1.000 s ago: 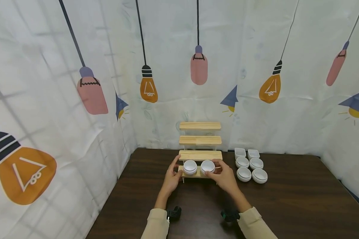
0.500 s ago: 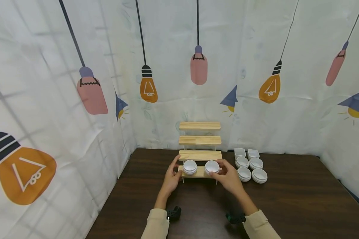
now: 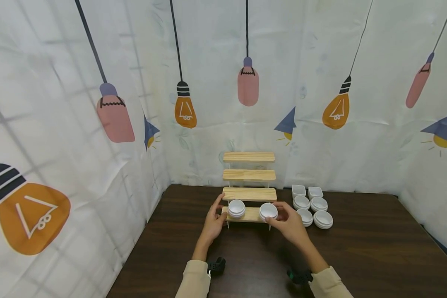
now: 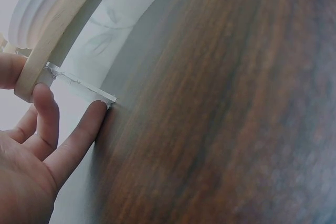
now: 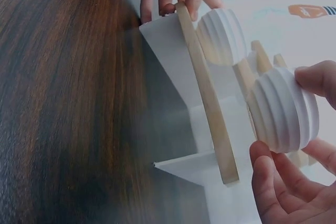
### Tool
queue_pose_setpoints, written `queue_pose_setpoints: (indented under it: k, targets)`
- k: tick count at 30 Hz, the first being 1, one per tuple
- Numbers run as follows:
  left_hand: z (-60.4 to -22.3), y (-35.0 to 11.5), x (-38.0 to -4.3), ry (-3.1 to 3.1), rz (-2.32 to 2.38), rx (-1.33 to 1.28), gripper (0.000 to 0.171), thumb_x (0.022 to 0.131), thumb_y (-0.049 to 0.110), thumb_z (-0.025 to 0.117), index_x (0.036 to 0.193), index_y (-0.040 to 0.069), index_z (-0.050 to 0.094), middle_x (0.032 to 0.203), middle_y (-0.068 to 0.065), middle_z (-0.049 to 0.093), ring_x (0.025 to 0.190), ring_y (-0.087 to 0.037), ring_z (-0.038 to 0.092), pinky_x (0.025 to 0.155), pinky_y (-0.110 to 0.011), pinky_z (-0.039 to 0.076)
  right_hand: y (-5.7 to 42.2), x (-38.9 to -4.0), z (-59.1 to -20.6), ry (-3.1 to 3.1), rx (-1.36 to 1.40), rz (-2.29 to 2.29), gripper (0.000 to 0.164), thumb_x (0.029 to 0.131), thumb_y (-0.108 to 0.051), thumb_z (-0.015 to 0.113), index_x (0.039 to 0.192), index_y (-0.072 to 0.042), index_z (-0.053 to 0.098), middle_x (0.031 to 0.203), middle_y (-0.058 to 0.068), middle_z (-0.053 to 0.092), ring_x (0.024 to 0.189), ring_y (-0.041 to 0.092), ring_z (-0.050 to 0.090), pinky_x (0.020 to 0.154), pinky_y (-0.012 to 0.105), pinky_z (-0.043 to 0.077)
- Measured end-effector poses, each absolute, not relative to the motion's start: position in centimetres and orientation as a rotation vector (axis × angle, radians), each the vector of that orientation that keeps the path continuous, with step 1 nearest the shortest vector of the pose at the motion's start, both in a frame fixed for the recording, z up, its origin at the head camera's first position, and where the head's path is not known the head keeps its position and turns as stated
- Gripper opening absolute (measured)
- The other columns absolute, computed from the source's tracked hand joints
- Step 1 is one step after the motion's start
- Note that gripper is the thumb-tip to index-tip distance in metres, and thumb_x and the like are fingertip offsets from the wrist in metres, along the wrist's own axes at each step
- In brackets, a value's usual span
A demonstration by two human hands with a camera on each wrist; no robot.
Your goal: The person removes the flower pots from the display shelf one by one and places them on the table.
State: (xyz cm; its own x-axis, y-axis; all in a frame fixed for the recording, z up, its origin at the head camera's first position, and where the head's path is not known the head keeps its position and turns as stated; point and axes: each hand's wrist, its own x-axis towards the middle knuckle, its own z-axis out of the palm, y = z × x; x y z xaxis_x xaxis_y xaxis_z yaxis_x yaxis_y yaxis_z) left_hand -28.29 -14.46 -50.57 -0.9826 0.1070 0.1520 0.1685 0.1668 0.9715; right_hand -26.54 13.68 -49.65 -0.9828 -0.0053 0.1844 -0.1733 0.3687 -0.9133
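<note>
A stepped rack with light wooden shelves and clear supports stands near the table's back edge. My left hand grips the left end of its lowest shelf; in the left wrist view, one fingertip touches the clear support's foot. On that shelf's left part sits a stack of small white round bowls. A second stack of white bowls, ridged from the side in the right wrist view, is at the shelf's right end. My right hand pinches it between thumb and fingers.
Right of the rack, several stacks of white round bowls stand on the dark wooden table. Behind them are two white square dishes. A white curtain printed with lamps hangs close behind the rack.
The right hand has moved its bowl stack rightward along the lowest shelf, away from the left stack. The left hand and the rack have stayed in place.
</note>
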Motion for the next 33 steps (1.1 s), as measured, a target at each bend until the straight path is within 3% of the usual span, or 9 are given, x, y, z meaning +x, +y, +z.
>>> queue_pose_setpoints:
  k: [33]
  targets:
    - [-50.6, -14.4, -28.4, -2.37, -1.968, -0.273, 0.067, 0.101, -0.002, 0.056, 0.161, 0.019, 0.034, 0.136, -0.031, 0.044, 0.062, -0.008, 0.044, 0.079, -0.059, 0.058, 16.7, -25.6, -50.4, -2.429, 0.166, 1.645, 0.05, 0.082, -0.016, 0.086, 0.127, -0.009, 0.066, 0.11, 0.015, 0.07, 0.079, 0.008, 0.064, 0.068, 0.022, 0.055]
